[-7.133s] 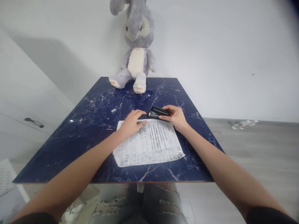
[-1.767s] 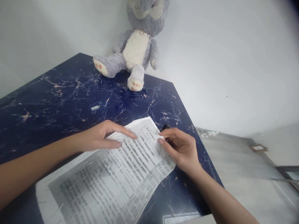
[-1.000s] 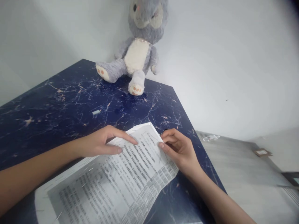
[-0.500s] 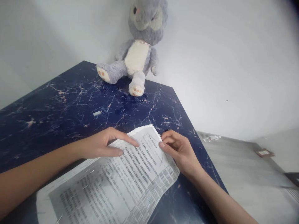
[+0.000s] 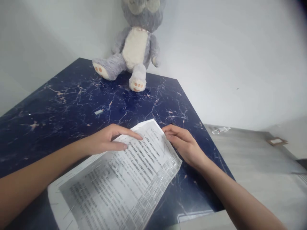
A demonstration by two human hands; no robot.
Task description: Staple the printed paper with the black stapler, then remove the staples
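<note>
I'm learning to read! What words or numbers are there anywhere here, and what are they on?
Printed paper under the left hand and right hand: many lines of dense print, too small and blurred to read.
Plush rabbit, blue table, wall: no words or numbers.

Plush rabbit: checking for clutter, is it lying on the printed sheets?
No, the plush rabbit sits at the table's far edge, apart from the printed sheets.

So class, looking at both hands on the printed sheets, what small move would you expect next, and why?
Probably a squeeze by the right hand at the far corner of the printed sheets. The left hand lies flat on them, and the right hand's fingers curl over that corner; what they cover is hidden.
</note>
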